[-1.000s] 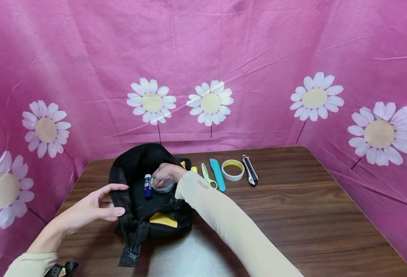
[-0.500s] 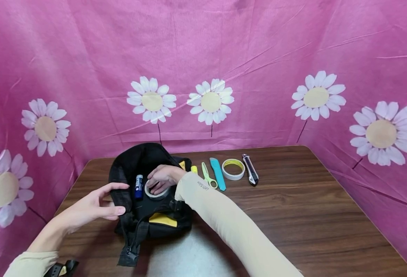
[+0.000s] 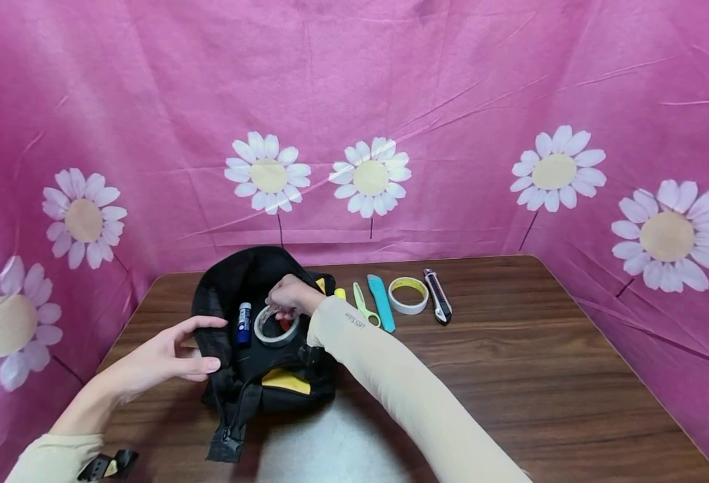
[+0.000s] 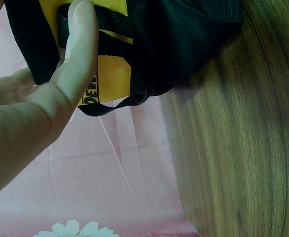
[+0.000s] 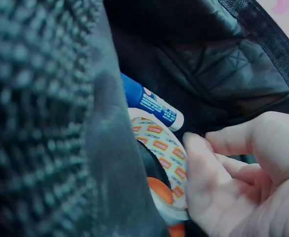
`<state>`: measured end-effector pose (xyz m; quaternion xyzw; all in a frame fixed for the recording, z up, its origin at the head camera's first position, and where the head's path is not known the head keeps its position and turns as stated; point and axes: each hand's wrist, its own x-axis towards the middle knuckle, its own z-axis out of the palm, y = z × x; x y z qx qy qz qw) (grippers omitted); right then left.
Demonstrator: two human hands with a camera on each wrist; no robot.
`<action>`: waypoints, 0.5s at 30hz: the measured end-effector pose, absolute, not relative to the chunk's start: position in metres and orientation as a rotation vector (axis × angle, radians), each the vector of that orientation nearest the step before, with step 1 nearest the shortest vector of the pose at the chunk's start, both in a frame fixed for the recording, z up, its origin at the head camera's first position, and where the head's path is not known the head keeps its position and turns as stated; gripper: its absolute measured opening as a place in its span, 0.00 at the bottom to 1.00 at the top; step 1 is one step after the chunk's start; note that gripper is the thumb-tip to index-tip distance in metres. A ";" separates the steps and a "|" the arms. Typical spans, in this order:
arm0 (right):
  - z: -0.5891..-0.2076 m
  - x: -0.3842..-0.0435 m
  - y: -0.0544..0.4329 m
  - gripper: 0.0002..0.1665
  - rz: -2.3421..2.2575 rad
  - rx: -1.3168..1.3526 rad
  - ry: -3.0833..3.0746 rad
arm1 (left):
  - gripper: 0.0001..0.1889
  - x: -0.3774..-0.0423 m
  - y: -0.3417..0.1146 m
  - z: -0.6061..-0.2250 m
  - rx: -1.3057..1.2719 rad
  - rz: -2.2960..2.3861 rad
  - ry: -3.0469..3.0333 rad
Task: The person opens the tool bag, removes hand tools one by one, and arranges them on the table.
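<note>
A black bag (image 3: 233, 362) with yellow patches stands on the table, its mouth spread. My left hand (image 3: 167, 354) grips its left rim, thumb and fingers round the fabric; the left wrist view shows the hand (image 4: 55, 79) at a black strap (image 4: 31, 39). My right hand (image 3: 290, 295) reaches inside with bent fingers at the far edge of a roll of tape (image 3: 262, 332). In the right wrist view a fingertip overlaps the patterned tape roll (image 5: 162, 143); I cannot tell whether it is pinched. An orange-red thing (image 5: 160, 190) shows through the ring. Left of it is a blue glue stick (image 3: 244, 323).
Right of the bag lie a yellow item (image 3: 340, 294), light-green scissors (image 3: 360, 298), a turquoise tool (image 3: 381, 302), another tape roll (image 3: 408, 308) and a cutter (image 3: 439, 298) in a row. A black strap (image 3: 106, 466) is by the left forearm. A pink flowered cloth (image 3: 451, 100) hangs behind the table.
The roll of tape, mostly covered by the right hand before, now shows its ring, with red inside. The glue stick has shifted left. My right fingers have curled; the left hand stays at the rim.
</note>
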<state>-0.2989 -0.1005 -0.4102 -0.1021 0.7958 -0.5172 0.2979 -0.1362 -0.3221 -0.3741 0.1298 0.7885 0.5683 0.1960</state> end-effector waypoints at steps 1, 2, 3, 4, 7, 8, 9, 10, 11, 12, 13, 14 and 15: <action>-0.409 -0.299 -0.101 0.05 -1.350 -0.279 2.165 | 0.30 -0.136 -0.322 -0.374 0.365 1.591 2.208; -0.407 -0.299 -0.101 0.05 -1.326 -0.286 2.205 | 0.30 -0.136 -0.322 -0.374 0.366 1.589 2.208; -0.406 -0.299 -0.102 0.06 -1.305 -0.293 2.235 | 0.30 -0.136 -0.323 -0.374 0.367 1.588 2.207; -0.406 -0.300 -0.102 0.07 -1.285 -0.307 2.254 | 0.30 -0.136 -0.322 -0.374 0.367 1.587 2.206; -0.406 -0.302 -0.102 0.15 -1.270 -0.333 2.262 | 0.30 -0.136 -0.322 -0.374 0.367 1.588 2.205; -0.407 -0.303 -0.102 0.16 -1.258 -0.350 2.283 | 0.30 -0.136 -0.322 -0.374 0.367 1.587 2.206; -0.407 -0.304 -0.102 0.17 -1.242 -0.367 2.308 | 0.30 -0.136 -0.322 -0.374 0.365 1.588 2.206; -0.407 -0.305 -0.102 0.18 -1.223 -0.382 2.333 | 0.30 -0.137 -0.322 -0.373 0.367 1.587 2.208; -0.407 -0.305 -0.102 0.18 -1.193 -0.396 2.360 | 0.30 -0.137 -0.322 -0.373 0.368 1.586 2.210; -0.408 -0.306 -0.101 0.18 -1.155 -0.407 2.386 | 0.30 -0.137 -0.322 -0.373 0.367 1.587 2.211; -0.408 -0.307 -0.101 0.19 -1.107 -0.415 2.413 | 0.30 -0.136 -0.321 -0.373 0.367 1.587 2.212; -0.409 -0.307 -0.101 0.19 -1.031 -0.428 2.445 | 0.30 -0.136 -0.321 -0.373 0.367 1.588 2.213; -0.409 -0.307 -0.101 0.19 -0.968 -0.437 2.454 | 0.30 -0.136 -0.321 -0.373 0.369 1.589 2.213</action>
